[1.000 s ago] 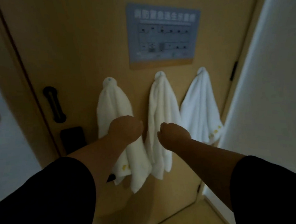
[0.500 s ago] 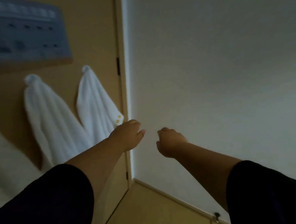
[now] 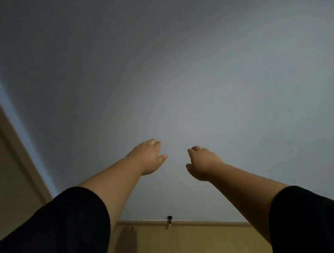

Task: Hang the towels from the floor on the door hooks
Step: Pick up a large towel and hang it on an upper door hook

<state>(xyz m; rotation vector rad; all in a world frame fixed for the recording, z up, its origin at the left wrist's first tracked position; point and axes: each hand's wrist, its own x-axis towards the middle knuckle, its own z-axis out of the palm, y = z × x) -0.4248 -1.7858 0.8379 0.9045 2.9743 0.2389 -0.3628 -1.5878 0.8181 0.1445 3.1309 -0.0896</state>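
Two black sleeves fill the bottom corners, the left sleeve [image 3: 51, 233] and the right sleeve [image 3: 315, 220]. A bare arm reaches out of each one.

The left hand [image 3: 146, 157] is held out in the air with its back up. Its fingers hang loosely bent and its thumb points toward the other hand. It holds nothing.

The right hand [image 3: 202, 163] is just beside it, with a small gap between the two. Its fingers are loosely bent too, and it holds nothing. The hands do not touch each other.

Below the hands lies the yellow-brown floor [image 3: 190, 245]. A dark shadow sits on the floor under the left arm. Below the gap between the hands, a small black door stopper [image 3: 169, 219] sticks out by the baseboard [image 3: 208, 221], where the floor meets the wall.

Past both hands is a plain grey-white wall [image 3: 178, 76]. It fills most of the view.

Far off to the left of the left hand is a brown door frame [image 3: 6, 125], tilted and blurry. A small pale patch shows at the very left edge, but it is too blurry to tell what it is. No towels or door hooks show here, so I cannot tell where they are.
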